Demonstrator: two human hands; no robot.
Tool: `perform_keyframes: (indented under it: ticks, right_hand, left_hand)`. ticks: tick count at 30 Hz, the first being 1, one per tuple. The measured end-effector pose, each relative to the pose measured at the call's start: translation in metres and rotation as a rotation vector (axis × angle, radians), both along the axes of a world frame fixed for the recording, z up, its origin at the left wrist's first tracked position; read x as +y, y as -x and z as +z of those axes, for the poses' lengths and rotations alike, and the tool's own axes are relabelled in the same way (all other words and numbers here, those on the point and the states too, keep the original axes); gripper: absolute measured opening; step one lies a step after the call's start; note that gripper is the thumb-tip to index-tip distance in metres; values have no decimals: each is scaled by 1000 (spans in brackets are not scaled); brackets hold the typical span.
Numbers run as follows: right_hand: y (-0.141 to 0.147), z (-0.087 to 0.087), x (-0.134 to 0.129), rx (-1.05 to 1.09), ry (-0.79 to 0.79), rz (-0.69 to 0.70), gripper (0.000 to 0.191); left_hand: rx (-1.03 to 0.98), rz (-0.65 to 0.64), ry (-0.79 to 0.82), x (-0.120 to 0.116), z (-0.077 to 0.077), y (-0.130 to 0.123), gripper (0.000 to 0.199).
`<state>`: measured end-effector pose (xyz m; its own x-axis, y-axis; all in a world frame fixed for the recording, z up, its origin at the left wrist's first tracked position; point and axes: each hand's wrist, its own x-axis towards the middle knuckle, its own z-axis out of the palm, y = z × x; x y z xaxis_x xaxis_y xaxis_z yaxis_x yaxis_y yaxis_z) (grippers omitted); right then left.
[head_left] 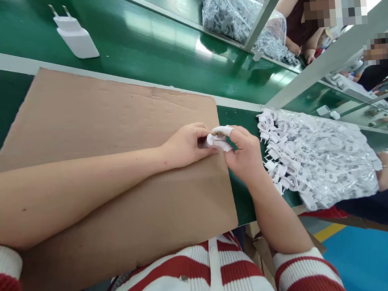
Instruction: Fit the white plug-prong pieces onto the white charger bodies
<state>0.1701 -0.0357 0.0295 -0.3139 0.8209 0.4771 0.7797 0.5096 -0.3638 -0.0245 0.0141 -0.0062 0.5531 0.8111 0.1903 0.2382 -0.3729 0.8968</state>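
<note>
Over the right edge of a brown cardboard sheet (111,120), my two hands meet at a small white plastic piece (210,140). My left hand (189,143) is closed round its left side, thumb below and fingers above. The thumb and index finger of my right hand (246,152), both in white finger covers (225,130), pinch at its other side. Fingers hide most of the piece, so its exact kind does not show. Just right of my right hand, many white plug housings (278,152) spill from a clear plastic bag (335,152).
A white two-pin plug adapter (76,36) lies on the green conveyor belt (145,41) beyond the cardboard. Another clear bag of parts (230,12) stands across the belt. A metal post (327,45) slants across the right. Co-workers sit opposite and at the far right.
</note>
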Motion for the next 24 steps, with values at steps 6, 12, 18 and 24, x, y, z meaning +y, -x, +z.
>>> perform_keyframes:
  ticks: [6, 12, 18, 24]
  right_hand:
    - [0, 4, -1, -65, 8, -32, 37]
    - [4, 5, 4, -86, 79, -85, 34]
    - [7, -5, 1, 4, 37, -146, 32]
    - [2, -26, 2, 231, 6, -137, 34]
  left_hand:
    - [-8, -3, -12, 0, 0, 0, 32]
    - [-4, 9, -28, 2, -8, -1, 31]
    - [-86, 19, -63, 0, -14, -5, 30]
    - [-30, -9, -110, -2, -14, -7, 31]
